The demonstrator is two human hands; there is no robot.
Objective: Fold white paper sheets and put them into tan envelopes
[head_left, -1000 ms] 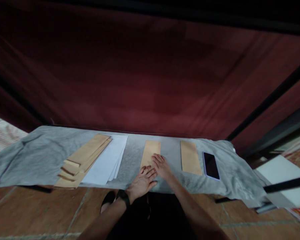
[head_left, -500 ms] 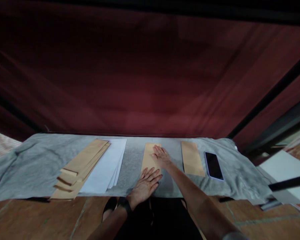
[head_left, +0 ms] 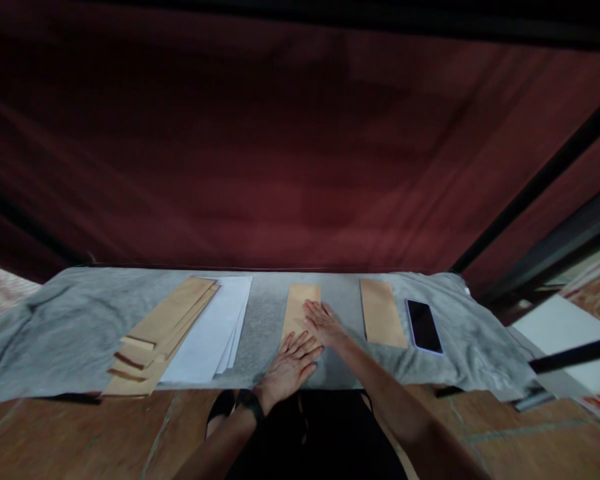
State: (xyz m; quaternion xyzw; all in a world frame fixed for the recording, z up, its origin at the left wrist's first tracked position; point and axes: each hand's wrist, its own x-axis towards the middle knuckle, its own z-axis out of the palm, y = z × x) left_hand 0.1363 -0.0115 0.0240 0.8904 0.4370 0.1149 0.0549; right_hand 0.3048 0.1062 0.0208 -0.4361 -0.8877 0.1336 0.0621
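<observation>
A brown paper envelope or flat bag [head_left: 300,297] lies on the grey cloth in front of me; I cannot tell which of the two it is. My left hand [head_left: 290,365] rests flat on its near end, fingers spread. Higher up on the same paper, my right hand [head_left: 324,325] lies flat with its fingers stretched out. Both hands cover much of the near half. To the right lies another flat brown paper piece [head_left: 384,313], apart from my hands.
Grey cloth [head_left: 265,313] covers the narrow table. At left, several brown paper bags [head_left: 173,310] overlap white sheets [head_left: 210,333]. A phone [head_left: 424,327] lies at right. A dark red fabric panel [head_left: 300,167] rises behind the table. White boards [head_left: 565,333] stand at far right.
My right hand has slid slightly toward me along the brown paper. My left hand stays nearly in place. The other things lie as before, with the view shifted a little.
</observation>
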